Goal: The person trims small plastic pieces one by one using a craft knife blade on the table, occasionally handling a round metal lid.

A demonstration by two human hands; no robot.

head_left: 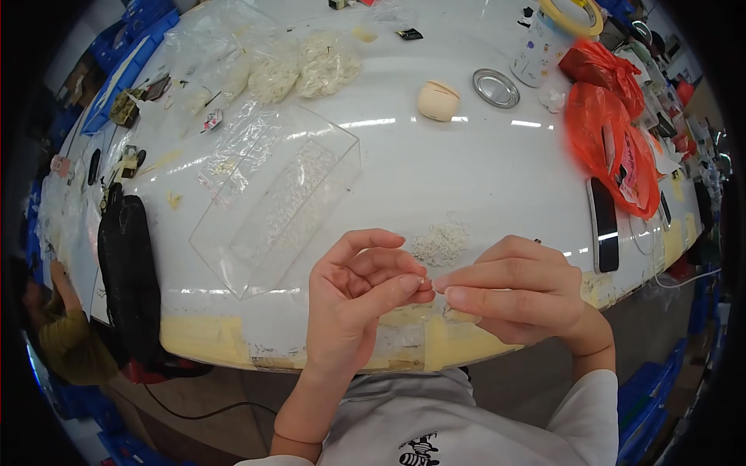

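My left hand (353,287) is closed in a pinch, with a tiny whitish piece (420,280) at the tips of its thumb and index finger. Close beside it, my right hand (517,289) is also pinched, its fingertips almost meeting the left ones. What it grips is too small and too covered by the fingers to name. Just beyond the two hands lies a loose pile of small white pieces (440,242) on the white table (435,175). Left of the pile, a clear plastic tray (220,260) contains more small white pieces.
At the back stand a round beige container (438,102), a metal lid (496,88) and clear bags of pale material (326,66). Red plastic bags (594,116) and a phone (604,225) are to the right. A black pouch (128,272) lies left, near another person's sleeve (74,346).
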